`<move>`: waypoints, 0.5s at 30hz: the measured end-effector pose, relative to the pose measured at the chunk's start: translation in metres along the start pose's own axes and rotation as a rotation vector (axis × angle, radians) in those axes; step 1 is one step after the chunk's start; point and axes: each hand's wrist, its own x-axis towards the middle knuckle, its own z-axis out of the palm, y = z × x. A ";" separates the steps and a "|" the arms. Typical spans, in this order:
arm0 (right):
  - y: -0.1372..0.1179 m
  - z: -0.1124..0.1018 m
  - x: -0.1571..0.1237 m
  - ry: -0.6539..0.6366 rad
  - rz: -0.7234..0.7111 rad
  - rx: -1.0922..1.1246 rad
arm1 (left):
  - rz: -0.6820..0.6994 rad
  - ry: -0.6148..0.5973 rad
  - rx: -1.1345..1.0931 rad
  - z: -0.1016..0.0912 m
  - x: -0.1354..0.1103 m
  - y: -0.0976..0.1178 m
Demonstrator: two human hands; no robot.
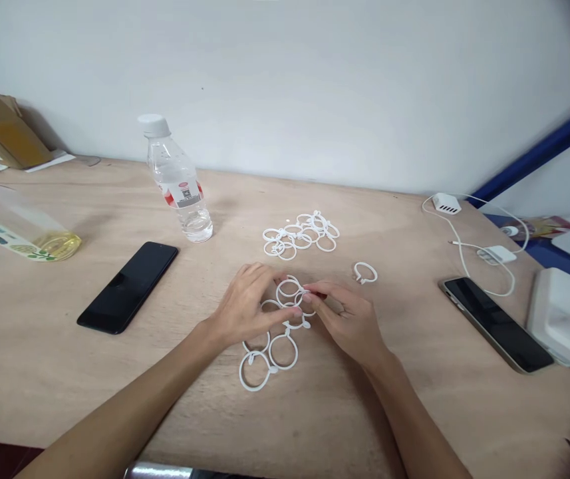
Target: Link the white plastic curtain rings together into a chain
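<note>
Where hands [245, 303] [349, 320] pinch, plastic rings [292, 324] loop.

plywood table [65, 372], plain white wall [314, 80]

two bare human arms and hands, seen from the wearer's own viewpoint. the left hand [245, 303] lies just left of the linked white rings [283, 350], and the right hand [347, 319] just right of them. both forearms are slender and uncovered from the wrist to the lower edge of the view. more of the left forearm shows, running off below-left of the rings, while less of the right shows, below-right of them. the fingers are long and thin, with knuckles faintly visible. the wrists are narrow. the nails are too small to make out.
</note>
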 end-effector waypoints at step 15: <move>-0.006 0.001 0.001 -0.125 0.181 0.126 | 0.170 0.081 -0.166 0.000 0.000 0.004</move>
